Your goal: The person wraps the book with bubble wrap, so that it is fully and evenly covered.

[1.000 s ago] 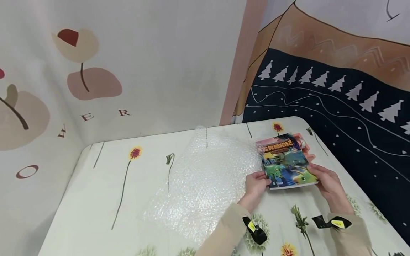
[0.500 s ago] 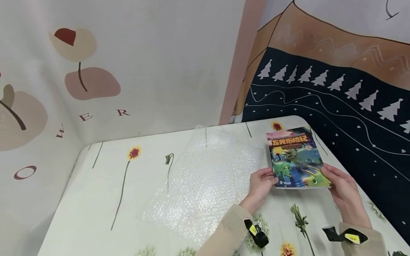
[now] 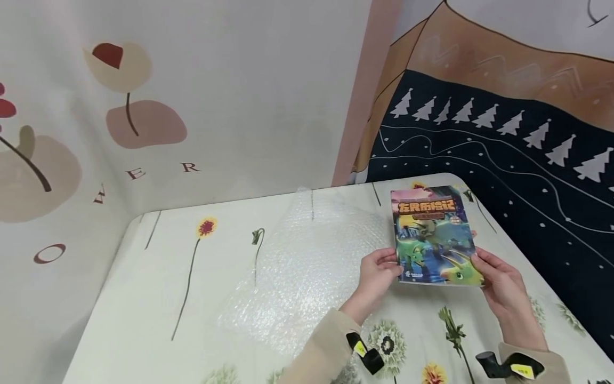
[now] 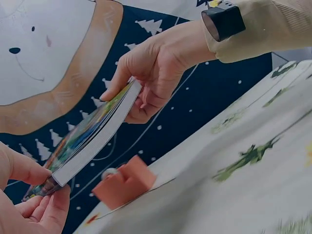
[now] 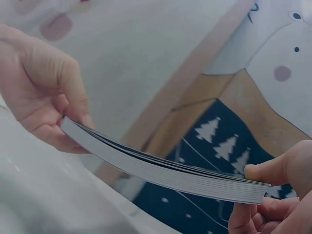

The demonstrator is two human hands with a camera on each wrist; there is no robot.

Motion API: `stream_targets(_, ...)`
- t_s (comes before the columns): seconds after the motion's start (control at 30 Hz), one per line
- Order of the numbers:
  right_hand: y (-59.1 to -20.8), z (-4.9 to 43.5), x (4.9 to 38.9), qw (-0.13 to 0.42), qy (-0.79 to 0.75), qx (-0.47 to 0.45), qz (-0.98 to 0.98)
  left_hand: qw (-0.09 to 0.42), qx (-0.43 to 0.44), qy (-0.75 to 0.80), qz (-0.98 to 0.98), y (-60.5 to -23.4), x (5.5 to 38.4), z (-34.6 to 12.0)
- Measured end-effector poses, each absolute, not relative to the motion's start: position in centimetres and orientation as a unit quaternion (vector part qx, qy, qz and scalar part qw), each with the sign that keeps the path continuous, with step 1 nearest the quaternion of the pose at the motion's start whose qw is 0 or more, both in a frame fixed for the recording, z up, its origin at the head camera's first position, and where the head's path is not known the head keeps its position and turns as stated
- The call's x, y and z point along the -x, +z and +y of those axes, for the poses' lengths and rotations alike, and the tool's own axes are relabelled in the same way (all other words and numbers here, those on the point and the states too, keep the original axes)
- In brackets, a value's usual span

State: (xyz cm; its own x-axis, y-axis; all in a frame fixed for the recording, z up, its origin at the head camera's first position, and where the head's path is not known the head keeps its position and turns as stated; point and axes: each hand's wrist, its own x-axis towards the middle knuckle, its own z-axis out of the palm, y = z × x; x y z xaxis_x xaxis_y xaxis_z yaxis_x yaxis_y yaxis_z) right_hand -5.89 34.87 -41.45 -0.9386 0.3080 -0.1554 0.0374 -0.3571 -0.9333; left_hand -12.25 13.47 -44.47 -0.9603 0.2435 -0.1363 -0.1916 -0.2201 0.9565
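Observation:
A paperback book [image 3: 434,234] with colourful dinosaurs on its cover is held up above the table, cover facing the head camera. My left hand [image 3: 377,274] pinches its lower left edge, thumb on the cover and fingers beneath. At the lower right corner my right hand [image 3: 502,285] grips it the same way. The book's page edges [image 5: 165,168] show in the right wrist view, bowed slightly between both hands. A sheet of bubble wrap [image 3: 307,266] lies flat on the table to the left of the book.
Behind the book, a salmon-coloured tape dispenser [image 4: 124,183] stands on the table, mostly hidden in the head view. The flower-print tablecloth [image 3: 158,288] covers the table. Printed curtains [image 3: 249,96] hang along the back and right edges.
The book has been raised and tilted more toward the head camera, both hands keeping hold of it. It shifted right, then slightly back left. The bubble wrap has stayed in place.

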Motion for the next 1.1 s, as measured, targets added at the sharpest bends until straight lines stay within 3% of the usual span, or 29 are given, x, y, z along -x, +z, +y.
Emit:
stream_targets(0.5, -42.2, 28.3, 8.7, 0.004, 0.775, 0.149, -0.614, 0.135, -0.027, 0.753, 0.643, -43.2, 13.2, 4.3)
stream_targets(0.83, -42.8, 24.0, 9.8, -0.072, 0.738, 0.129, -0.659, 0.13, -0.012, 0.71, 0.692, -43.6, 12.4, -1.2)
stream_targets(1.1, -44.1, 21.0, 10.4, -0.101, 0.713, 0.107, -0.686, 0.118, 0.008, 0.684, 0.72, -44.5, 11.6, -4.7)
